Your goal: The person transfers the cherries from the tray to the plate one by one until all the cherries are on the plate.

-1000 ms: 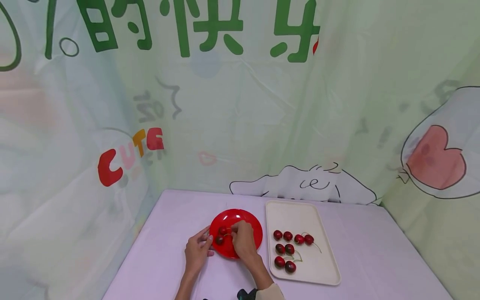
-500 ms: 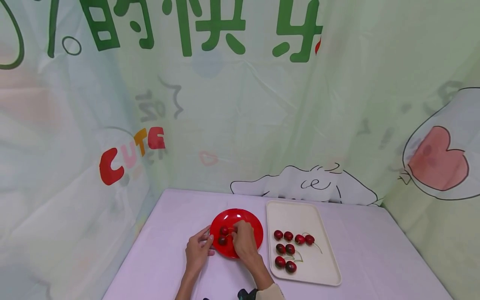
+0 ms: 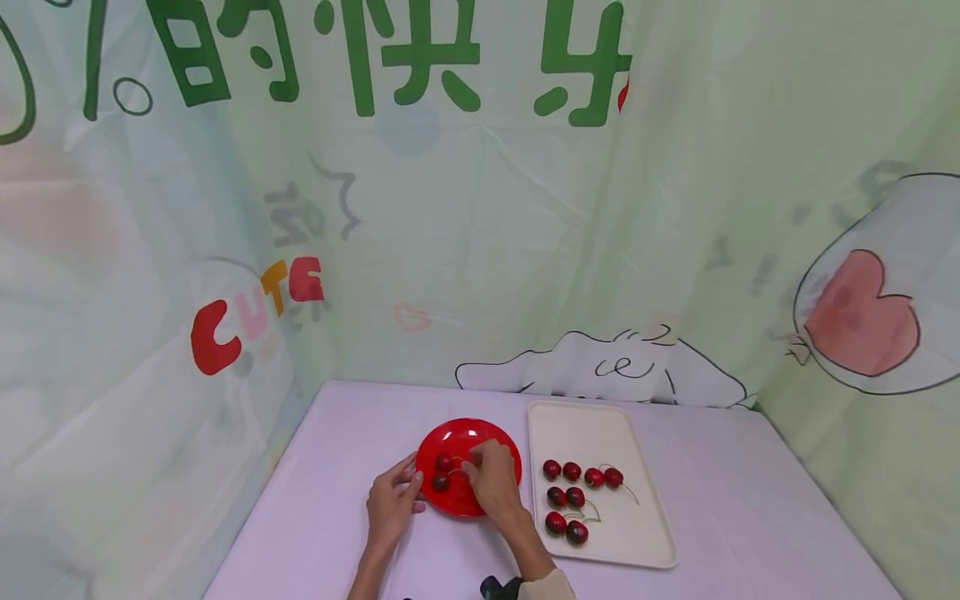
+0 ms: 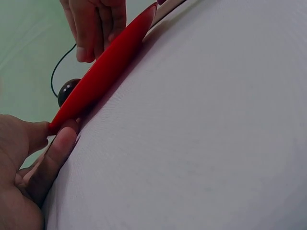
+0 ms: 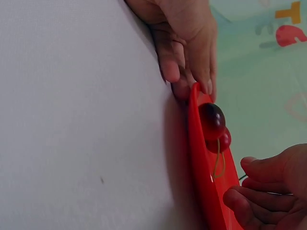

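My left hand [image 3: 390, 505] grips the left rim of a shiny red plate [image 3: 468, 501], thumb on top and fingers beneath in the left wrist view. Two dark red cherries lie on the plate's left side: one cherry [image 3: 444, 462] farther back, the other cherry [image 3: 440, 482] nearer. My right hand [image 3: 495, 483] is over the plate, right of the cherries, with its fingers curled. A thin stem [image 4: 53, 72] runs from a cherry to its fingertips, which appear to pinch it. In the right wrist view, a paler stem [image 5: 217, 158] loops beside the cherries.
To the right of the plate lies a cream rectangular tray [image 3: 630, 533] with several cherries [image 3: 575, 497] set out in rows, some with stems. A pale cloth [image 3: 750, 500] covers the table. Printed curtains [image 3: 525, 250] stand behind and at the sides.
Both hands keep their places at the plate, and the cherries stay on it. The head view shifts slightly; the right hand moves barely, if at all.
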`<act>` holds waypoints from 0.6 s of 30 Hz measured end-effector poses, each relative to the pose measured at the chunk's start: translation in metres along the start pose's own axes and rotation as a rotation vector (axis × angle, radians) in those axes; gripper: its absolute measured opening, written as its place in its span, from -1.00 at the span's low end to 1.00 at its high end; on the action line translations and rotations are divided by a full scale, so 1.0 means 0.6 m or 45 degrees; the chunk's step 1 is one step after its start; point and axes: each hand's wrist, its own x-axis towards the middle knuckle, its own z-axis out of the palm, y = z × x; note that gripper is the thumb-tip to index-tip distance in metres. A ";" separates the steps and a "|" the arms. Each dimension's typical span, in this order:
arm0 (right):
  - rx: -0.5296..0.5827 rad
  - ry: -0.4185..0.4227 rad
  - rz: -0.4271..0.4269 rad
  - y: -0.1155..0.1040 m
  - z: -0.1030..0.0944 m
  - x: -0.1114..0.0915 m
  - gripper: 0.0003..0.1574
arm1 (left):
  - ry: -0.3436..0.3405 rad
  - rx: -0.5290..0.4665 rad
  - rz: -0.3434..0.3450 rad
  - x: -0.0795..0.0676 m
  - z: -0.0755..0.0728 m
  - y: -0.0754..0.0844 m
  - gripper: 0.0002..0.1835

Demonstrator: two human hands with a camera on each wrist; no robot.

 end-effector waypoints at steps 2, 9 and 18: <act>0.003 0.021 0.003 0.001 -0.007 0.000 -0.60 | 0.003 -0.009 0.011 -0.001 -0.001 0.000 -0.52; -0.003 0.005 0.145 -0.003 -0.036 0.007 -0.63 | 0.019 -0.004 0.030 -0.002 -0.003 0.001 -0.54; 0.066 0.034 0.180 -0.003 -0.069 0.007 -0.69 | -0.004 -0.008 0.011 -0.006 -0.003 0.006 -0.52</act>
